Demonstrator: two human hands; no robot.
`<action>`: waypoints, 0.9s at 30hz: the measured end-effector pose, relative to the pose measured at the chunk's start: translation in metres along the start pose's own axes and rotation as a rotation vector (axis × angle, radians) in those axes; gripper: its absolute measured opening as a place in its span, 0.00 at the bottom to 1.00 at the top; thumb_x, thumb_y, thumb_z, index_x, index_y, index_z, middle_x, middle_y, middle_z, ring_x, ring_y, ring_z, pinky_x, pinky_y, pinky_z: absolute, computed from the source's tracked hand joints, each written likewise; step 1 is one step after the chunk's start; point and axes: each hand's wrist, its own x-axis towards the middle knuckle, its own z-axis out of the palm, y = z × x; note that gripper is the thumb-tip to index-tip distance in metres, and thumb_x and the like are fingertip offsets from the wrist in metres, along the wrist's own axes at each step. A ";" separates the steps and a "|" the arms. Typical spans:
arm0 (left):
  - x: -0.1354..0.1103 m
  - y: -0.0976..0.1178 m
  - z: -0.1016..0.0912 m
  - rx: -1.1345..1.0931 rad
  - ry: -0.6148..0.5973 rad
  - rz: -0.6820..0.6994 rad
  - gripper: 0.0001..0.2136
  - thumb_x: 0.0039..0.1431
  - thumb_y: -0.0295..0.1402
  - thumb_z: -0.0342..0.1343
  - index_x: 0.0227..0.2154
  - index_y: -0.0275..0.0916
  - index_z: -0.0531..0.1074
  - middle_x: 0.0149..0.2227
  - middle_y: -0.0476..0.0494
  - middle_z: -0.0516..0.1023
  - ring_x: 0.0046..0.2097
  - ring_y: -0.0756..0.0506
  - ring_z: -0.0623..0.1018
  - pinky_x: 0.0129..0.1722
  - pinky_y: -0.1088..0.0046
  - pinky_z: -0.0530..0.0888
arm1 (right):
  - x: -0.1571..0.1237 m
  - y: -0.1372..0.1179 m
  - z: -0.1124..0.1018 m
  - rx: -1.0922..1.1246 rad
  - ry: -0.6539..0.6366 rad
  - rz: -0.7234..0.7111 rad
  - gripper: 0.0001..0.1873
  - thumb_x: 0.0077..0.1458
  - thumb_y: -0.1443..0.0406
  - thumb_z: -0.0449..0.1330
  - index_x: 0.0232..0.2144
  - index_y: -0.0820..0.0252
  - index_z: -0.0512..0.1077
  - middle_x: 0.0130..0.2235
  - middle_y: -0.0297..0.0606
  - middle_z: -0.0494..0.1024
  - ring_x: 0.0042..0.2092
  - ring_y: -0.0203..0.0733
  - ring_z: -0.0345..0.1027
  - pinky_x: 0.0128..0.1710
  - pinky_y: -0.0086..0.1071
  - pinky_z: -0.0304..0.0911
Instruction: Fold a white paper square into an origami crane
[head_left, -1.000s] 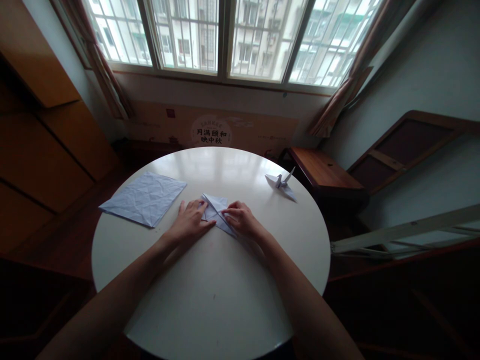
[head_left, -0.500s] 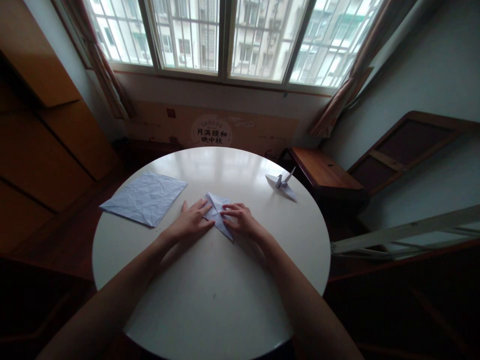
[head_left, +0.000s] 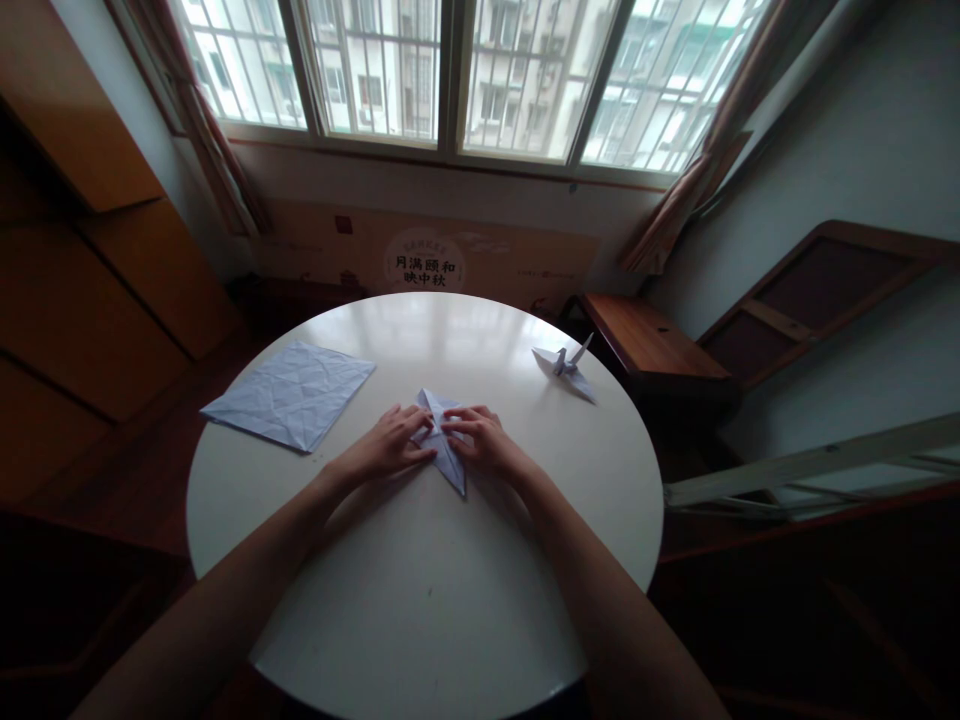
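A partly folded pale blue paper (head_left: 448, 462) lies on the round white table (head_left: 420, 600), its long point aimed toward me. My left hand (head_left: 386, 445) rests on its left side with fingers curled and fingertips pressing the fold. On its right side my right hand (head_left: 480, 437) presses down the same way, fingers bent. The two sets of fingertips nearly meet over the paper's upper middle, which they partly hide.
A creased flat sheet of pale blue paper (head_left: 289, 394) lies at the table's left. A finished paper crane (head_left: 564, 367) stands at the far right of the table. A low wooden table (head_left: 645, 345) sits beyond the right edge, under the window.
The folded paper has turned so its point now aims toward me, and its side flaps are folded narrower. Both hands have drawn closer together over it.
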 end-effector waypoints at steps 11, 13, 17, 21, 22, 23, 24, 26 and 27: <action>0.002 0.006 0.005 0.098 -0.111 -0.029 0.26 0.64 0.44 0.49 0.62 0.44 0.58 0.65 0.39 0.60 0.66 0.36 0.57 0.64 0.47 0.49 | 0.002 0.005 0.002 0.075 0.065 -0.062 0.11 0.56 0.66 0.61 0.42 0.52 0.78 0.47 0.36 0.79 0.49 0.44 0.68 0.53 0.41 0.59; 0.002 0.004 0.006 0.115 -0.106 -0.033 0.26 0.64 0.45 0.49 0.63 0.45 0.57 0.65 0.40 0.60 0.66 0.37 0.57 0.64 0.48 0.50 | 0.003 0.005 0.003 0.078 0.066 -0.067 0.11 0.56 0.66 0.61 0.42 0.52 0.78 0.46 0.36 0.79 0.48 0.43 0.68 0.52 0.40 0.60; 0.002 0.000 0.010 0.145 -0.068 -0.049 0.29 0.62 0.48 0.49 0.63 0.43 0.57 0.65 0.38 0.59 0.66 0.37 0.58 0.64 0.51 0.53 | 0.003 0.004 0.003 0.081 0.059 -0.062 0.10 0.57 0.65 0.61 0.42 0.53 0.78 0.46 0.37 0.79 0.49 0.44 0.68 0.52 0.40 0.60; 0.001 -0.003 0.012 0.172 -0.030 -0.088 0.29 0.61 0.51 0.49 0.62 0.43 0.59 0.65 0.38 0.60 0.66 0.34 0.57 0.63 0.49 0.55 | 0.001 0.002 0.001 0.063 0.048 -0.059 0.14 0.56 0.60 0.63 0.45 0.53 0.77 0.48 0.39 0.77 0.51 0.46 0.67 0.54 0.42 0.58; 0.000 -0.003 0.011 0.179 -0.020 -0.102 0.29 0.61 0.51 0.49 0.61 0.43 0.60 0.64 0.39 0.60 0.66 0.34 0.57 0.62 0.47 0.54 | 0.000 0.001 0.001 0.052 0.042 -0.062 0.17 0.54 0.58 0.64 0.46 0.53 0.76 0.49 0.40 0.76 0.52 0.46 0.66 0.54 0.43 0.58; 0.000 -0.003 0.010 0.188 -0.008 -0.120 0.28 0.61 0.51 0.49 0.61 0.44 0.61 0.64 0.39 0.61 0.66 0.33 0.57 0.62 0.45 0.53 | -0.001 0.000 0.001 0.040 0.032 -0.066 0.20 0.52 0.56 0.65 0.48 0.53 0.75 0.50 0.41 0.75 0.52 0.47 0.65 0.55 0.43 0.57; -0.001 -0.003 0.009 0.200 0.006 -0.144 0.28 0.61 0.51 0.49 0.60 0.43 0.62 0.63 0.38 0.62 0.66 0.33 0.56 0.62 0.42 0.51 | -0.001 -0.001 0.000 0.030 0.018 -0.069 0.24 0.51 0.55 0.66 0.50 0.53 0.74 0.51 0.42 0.73 0.53 0.48 0.64 0.55 0.44 0.56; -0.002 -0.002 0.006 0.234 0.044 -0.200 0.27 0.60 0.50 0.50 0.58 0.41 0.64 0.61 0.36 0.65 0.66 0.32 0.55 0.61 0.38 0.48 | -0.002 -0.003 -0.001 0.013 -0.009 -0.064 0.29 0.49 0.54 0.67 0.53 0.52 0.71 0.53 0.43 0.71 0.54 0.49 0.62 0.56 0.45 0.56; -0.003 -0.001 0.004 0.254 0.066 -0.227 0.27 0.60 0.50 0.50 0.57 0.40 0.65 0.60 0.34 0.66 0.65 0.31 0.57 0.61 0.37 0.46 | -0.003 -0.003 -0.002 0.004 -0.017 -0.055 0.30 0.49 0.55 0.67 0.54 0.51 0.70 0.53 0.43 0.70 0.54 0.49 0.62 0.56 0.46 0.55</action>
